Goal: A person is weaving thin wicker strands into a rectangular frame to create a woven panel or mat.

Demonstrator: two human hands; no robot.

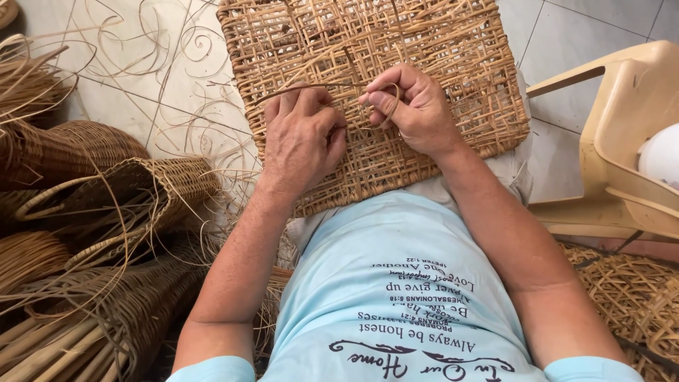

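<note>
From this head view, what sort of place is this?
Likely a home rattan-weaving workspace: a woven cane panel on the lap with both hands on it, finished wicker baskets and bundled cane strips piled on the tiled floor.

- Woven panel (453, 64): a flat, roughly rectangular mat of tan cane, loosely woven in an open lattice with small gaps. It lies across the person's lap, tilted slightly, its far edge over the pale tiled floor.
- Cane strand (311, 87): one thin, darker strip, running nearly level across the panel's middle, its right end curling into a small loop.
</note>
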